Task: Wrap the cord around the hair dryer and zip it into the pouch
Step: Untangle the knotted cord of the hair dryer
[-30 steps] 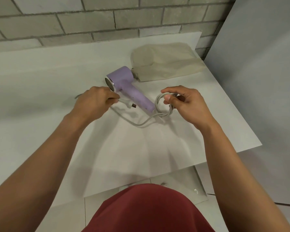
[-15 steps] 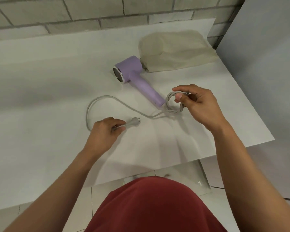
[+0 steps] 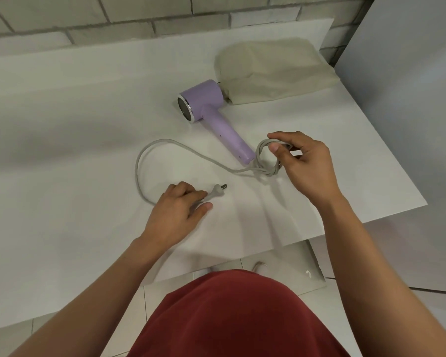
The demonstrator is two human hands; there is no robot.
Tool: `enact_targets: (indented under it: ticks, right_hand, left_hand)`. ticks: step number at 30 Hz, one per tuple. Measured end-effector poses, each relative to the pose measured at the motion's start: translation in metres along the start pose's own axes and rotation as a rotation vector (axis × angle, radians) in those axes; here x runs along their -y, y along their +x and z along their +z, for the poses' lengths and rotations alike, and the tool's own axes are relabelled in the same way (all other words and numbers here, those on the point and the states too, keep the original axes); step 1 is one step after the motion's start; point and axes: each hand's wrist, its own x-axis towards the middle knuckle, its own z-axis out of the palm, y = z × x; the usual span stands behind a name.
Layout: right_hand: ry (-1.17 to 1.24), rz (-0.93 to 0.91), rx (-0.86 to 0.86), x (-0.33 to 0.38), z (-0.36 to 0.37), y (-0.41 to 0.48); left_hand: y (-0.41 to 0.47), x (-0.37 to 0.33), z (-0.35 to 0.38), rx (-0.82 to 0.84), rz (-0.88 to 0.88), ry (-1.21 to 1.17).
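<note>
Hair dryer: flat on table, head by pouch, not yet bagged. Cord: L hand grips it behind plug, now drawn back from dryer head; slack looped out. R hand pinches coil at handle base. Wrap approx. half done.

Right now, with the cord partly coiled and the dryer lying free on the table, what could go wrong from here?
1. The right hand only pinches the coil beside the handle end of the hair dryer; a looser grip may let the loops spring open.
2. Neither hand holds the hair dryer, so pulling slack from the cord, which the left hand holds behind the plug, could drag or turn it toward the pouch.
</note>
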Motion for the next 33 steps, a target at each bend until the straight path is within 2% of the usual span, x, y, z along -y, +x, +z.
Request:
enact_targets:
  ticks: [4,9,11,12,15,17,20,23,27,29,31,33]
  right_hand:
    - [0.043,0.028,-0.057,0.002,0.011,-0.012]
    - [0.032,0.009,-0.104,0.008,0.036,-0.035]
    - [0.084,0.053,-0.12,0.01,0.045,-0.044]
    - [0.109,0.076,-0.124,0.011,0.049,-0.048]
    - [0.171,0.117,-0.136,0.017,0.057,-0.057]
    - [0.23,0.15,-0.148,0.021,0.059,-0.061]
    - [0.441,0.257,-0.149,0.022,0.059,-0.065]
    - [0.707,0.384,-0.123,0.019,0.054,-0.064]
    - [0.836,0.493,-0.1,0.007,0.035,-0.058]
    - [0.722,0.534,-0.122,-0.006,0.028,-0.055]
    - [0.371,0.503,-0.152,-0.021,0.022,-0.055]
    - [-0.027,0.404,-0.082,-0.036,0.018,-0.056]
  left_hand:
    - [-0.002,-0.021,-0.016,-0.039,-0.004,-0.171]
    - [0.012,-0.056,-0.04,0.22,-0.426,-1.034]
    - [0.017,-0.059,-0.042,0.26,-0.498,-1.183]
    - [0.018,-0.059,-0.04,0.26,-0.479,-1.146]
    - [0.019,-0.052,-0.023,0.193,-0.272,-0.744]
    - [0.019,-0.049,-0.012,0.141,-0.144,-0.558]
    - [0.018,-0.046,0.004,0.09,-0.033,-0.502]
    - [0.024,-0.047,0.011,-0.056,0.072,-0.485]
    - [0.039,-0.045,0.003,-0.156,0.149,-0.447]
    - [0.046,-0.043,-0.006,-0.144,0.181,-0.431]
    - [0.051,-0.044,-0.018,-0.145,0.191,-0.421]
    - [0.055,-0.046,-0.031,-0.16,0.179,-0.431]
